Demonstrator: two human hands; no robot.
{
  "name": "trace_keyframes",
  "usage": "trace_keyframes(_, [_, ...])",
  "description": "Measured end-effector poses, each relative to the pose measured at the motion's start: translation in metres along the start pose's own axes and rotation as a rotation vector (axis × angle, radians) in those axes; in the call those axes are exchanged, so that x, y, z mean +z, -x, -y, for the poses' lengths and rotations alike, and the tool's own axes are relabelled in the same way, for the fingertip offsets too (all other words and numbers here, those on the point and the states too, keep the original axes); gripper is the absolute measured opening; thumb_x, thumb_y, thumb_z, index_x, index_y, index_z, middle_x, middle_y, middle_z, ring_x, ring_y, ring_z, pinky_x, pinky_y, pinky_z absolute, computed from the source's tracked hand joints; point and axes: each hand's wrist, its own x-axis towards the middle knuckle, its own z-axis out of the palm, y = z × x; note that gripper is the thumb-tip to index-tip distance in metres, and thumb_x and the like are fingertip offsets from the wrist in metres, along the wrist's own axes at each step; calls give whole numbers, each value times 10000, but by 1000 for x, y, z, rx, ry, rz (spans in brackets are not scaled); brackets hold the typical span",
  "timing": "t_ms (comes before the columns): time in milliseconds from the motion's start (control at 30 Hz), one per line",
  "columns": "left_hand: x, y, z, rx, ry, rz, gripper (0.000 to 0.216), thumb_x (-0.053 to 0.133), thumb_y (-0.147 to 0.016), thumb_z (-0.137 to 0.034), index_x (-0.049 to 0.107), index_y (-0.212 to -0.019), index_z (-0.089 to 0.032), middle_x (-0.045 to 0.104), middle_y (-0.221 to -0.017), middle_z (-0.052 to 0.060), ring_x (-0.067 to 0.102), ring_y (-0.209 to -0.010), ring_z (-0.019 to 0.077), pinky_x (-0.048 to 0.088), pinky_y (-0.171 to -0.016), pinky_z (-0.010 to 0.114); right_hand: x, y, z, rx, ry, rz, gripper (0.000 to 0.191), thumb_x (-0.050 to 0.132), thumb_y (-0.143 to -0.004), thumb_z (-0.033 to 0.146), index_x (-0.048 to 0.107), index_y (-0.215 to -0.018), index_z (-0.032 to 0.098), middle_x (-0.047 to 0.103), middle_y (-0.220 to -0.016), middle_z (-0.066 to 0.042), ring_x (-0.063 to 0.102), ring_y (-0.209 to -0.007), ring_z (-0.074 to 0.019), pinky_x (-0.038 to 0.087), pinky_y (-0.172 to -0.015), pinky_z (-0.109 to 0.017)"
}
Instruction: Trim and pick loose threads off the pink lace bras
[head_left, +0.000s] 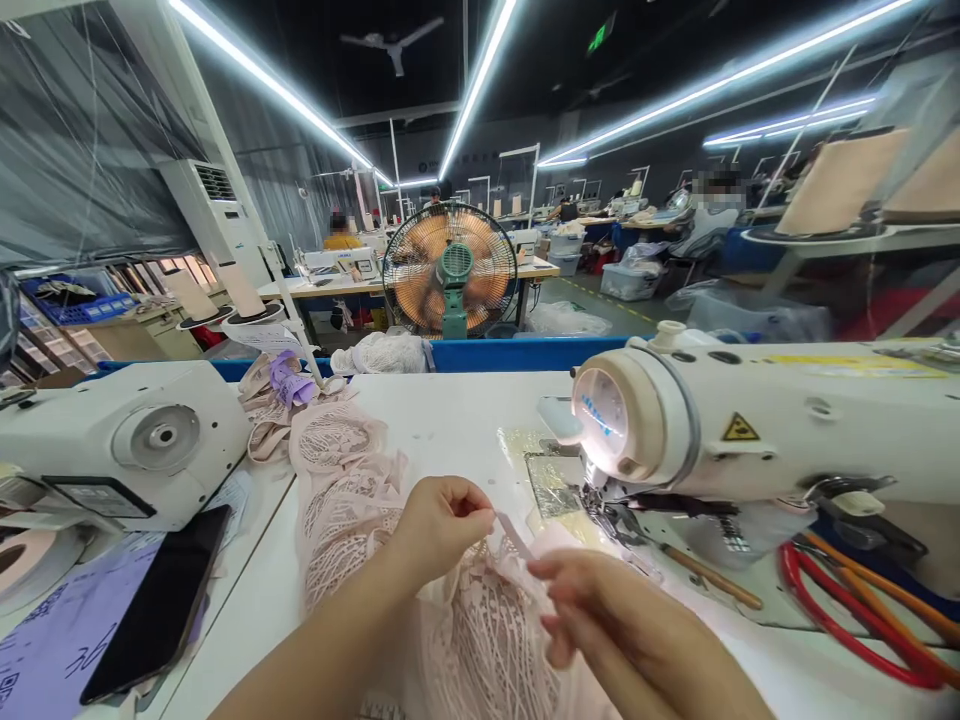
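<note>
My left hand is closed in a pinch on one end of a narrow pale pink strap. The strap runs straight down to the fingertips of my right hand, which is slightly blurred and closed at its other end. Below both hands lies a pale pink lace garment, partly covered by my right hand. A heap of similar lace pieces stretches along the table left of my left hand. To the right stands a white sewing machine with its lamp lit over the needle area.
Another white machine stands at the left, beside a black phone on purple paper. Red-handled scissors lie at the right under the machine arm. A large fan stands beyond the table. Co-workers sit farther back.
</note>
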Motion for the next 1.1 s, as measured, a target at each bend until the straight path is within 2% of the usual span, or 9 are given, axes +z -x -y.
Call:
trace_keyframes(100, [-1, 0, 0, -1, 16, 49, 57, 543, -608, -162, 576, -577, -128, 579, -558, 6, 507, -554, 114, 383, -559, 230, 12, -24, -8, 80, -7, 51, 219, 358, -860, 199, 524, -716, 205, 557, -631, -8, 566, -549, -138, 468, -499, -245])
trace_keyframes(200, [-2, 1, -1, -12, -9, 55, 63, 534, -610, -163, 578, -586, -125, 573, -567, 9, 497, -555, 113, 372, -543, 225, 23, -34, -17, 100, 10, -10, 214, 376, -855, 222, 553, -738, 195, 533, -621, -10, 533, -546, -145, 428, -472, -241])
trace_keyframes(300, [0, 1, -1, -9, -41, 28, 69, 526, -609, -164, 572, -575, -124, 540, -553, 0, 467, -544, 105, 357, -526, 219, 27, -33, -23, 87, 41, -43, 196, 416, -851, 229, 589, -765, 196, 525, -619, -9, 504, -564, -150, 400, -489, -242])
trace_keyframes(567, [7, 3, -3, 6, -90, -18, 77, 505, -604, -166, 561, -570, -125, 523, -548, 3, 463, -548, 112, 369, -533, 227, 24, -33, -25, 97, 43, -3, 206, 419, -846, 205, 603, -758, 181, 484, -592, 2, 474, -549, -142, 367, -487, -235])
trace_keyframes(1100, [7, 3, -4, 13, -109, -15, 77, 506, -616, -159, 566, -579, -127, 539, -563, 9, 479, -561, 118, 390, -555, 235, 25, -34, -27, 85, 68, 5, 236, 385, -841, 210, 579, -717, 155, 471, -574, 1, 460, -523, -134, 348, -471, -227])
